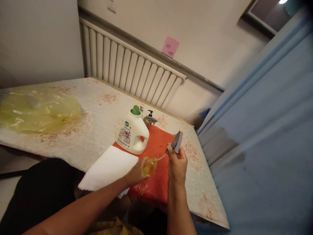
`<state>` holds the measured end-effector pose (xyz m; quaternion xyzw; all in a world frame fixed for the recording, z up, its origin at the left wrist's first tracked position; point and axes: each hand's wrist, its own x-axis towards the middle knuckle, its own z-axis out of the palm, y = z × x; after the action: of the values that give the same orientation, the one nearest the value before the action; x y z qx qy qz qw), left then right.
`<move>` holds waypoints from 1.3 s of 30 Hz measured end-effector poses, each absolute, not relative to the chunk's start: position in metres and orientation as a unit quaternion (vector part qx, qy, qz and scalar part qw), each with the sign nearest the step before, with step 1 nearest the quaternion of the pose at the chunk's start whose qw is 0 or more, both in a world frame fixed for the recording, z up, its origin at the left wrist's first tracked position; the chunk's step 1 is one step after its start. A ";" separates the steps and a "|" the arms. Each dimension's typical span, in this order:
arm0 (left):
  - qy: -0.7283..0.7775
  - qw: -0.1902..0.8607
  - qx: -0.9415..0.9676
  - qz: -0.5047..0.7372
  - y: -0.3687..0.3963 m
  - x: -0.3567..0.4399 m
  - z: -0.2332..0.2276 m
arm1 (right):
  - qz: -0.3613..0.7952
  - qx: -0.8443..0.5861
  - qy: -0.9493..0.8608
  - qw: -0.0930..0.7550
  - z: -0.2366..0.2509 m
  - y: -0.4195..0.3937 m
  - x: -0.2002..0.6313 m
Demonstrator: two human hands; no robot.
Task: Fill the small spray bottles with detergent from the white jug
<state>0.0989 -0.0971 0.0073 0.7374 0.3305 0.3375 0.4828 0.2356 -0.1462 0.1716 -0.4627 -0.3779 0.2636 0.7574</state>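
My left hand (137, 173) grips a small clear bottle of yellow liquid (149, 165) over the near part of an orange-red plastic sheet (158, 147). My right hand (177, 163) holds a grey trigger spray head (177, 142) lifted clear of the bottle. Its thin dip tube (161, 158) slants down toward the bottle's mouth. A white detergent jug (132, 135) with a green cap stands on the sheet just beyond my hands.
A white paper sheet (109, 168) lies left of the bottle at the table's front edge. Small pump and spray bottles (149, 119) stand behind the jug. A yellowish plastic bag (36, 109) lies far left. A radiator (129, 70) lines the wall; a blue curtain (264, 137) hangs right.
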 end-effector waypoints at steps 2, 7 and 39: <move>0.330 0.474 0.741 0.342 -0.096 0.100 0.003 | 0.272 -0.483 -0.379 0.741 0.157 -0.143 0.235; 0.327 0.457 0.749 0.351 -0.093 0.101 -0.007 | 0.304 -0.542 -0.389 0.680 0.119 -0.142 0.235; 0.297 0.473 0.745 0.364 -0.097 0.097 0.006 | 0.206 -0.671 -0.518 0.488 0.101 -0.156 0.232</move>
<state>0.0973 -0.0967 0.0064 0.7450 0.2973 0.3645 0.4731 0.2322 -0.1562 0.1011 -0.6715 -0.5180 0.2058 0.4883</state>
